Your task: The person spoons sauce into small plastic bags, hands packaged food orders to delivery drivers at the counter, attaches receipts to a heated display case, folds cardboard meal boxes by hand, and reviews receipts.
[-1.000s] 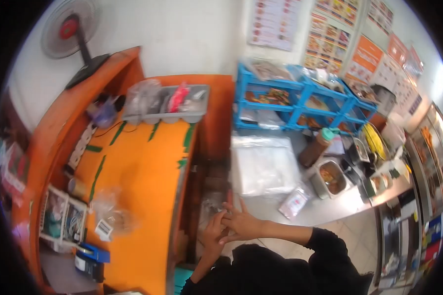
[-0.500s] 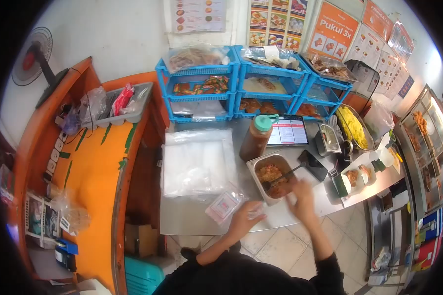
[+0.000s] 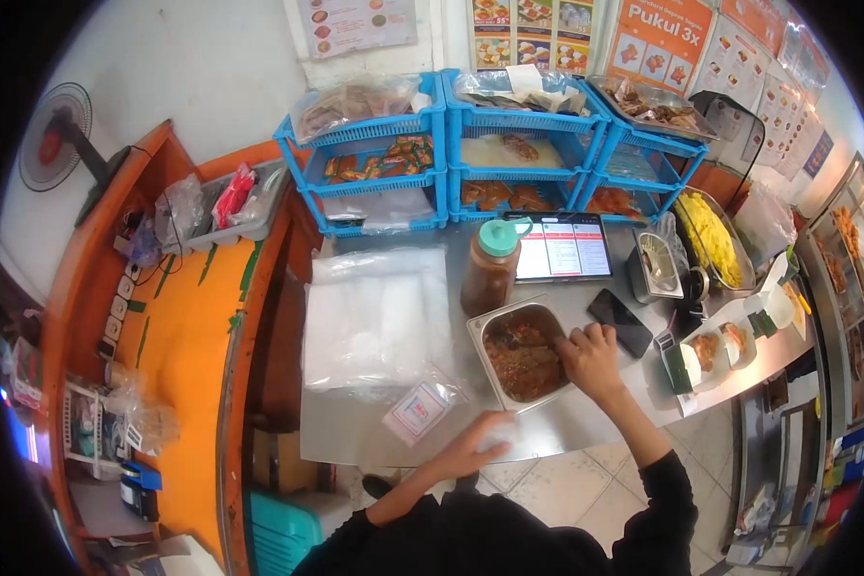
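Observation:
My left hand [image 3: 470, 444], slightly blurred, is at the counter's front edge with its fingers curled round a small clear plastic bag [image 3: 496, 434]. My right hand [image 3: 590, 360] is closed at the right rim of a metal food pan [image 3: 494, 357]. It appears to grip the spoon handle, which is mostly covered by the fingers. Dark reddish sauce or relish [image 3: 523, 360] fills the pan's lower part. Left of the pan lies a packet of small plastic bags with a printed label [image 3: 420, 413]. Behind the pan stands a brown bottle with a green lid [image 3: 492, 269].
A stack of clear plastic sheets [image 3: 374, 317] covers the counter's left part. A lit tablet [image 3: 562, 252] and a black phone [image 3: 621, 324] lie behind my right hand. Filled food boxes [image 3: 706, 350] stand to the right. Blue tiered racks [image 3: 442, 144] line the back.
My right hand has moved up to the pan's right rim and closed on the spoon, whose handle showed across the pan before. My left hand has shifted slightly down with the bag.

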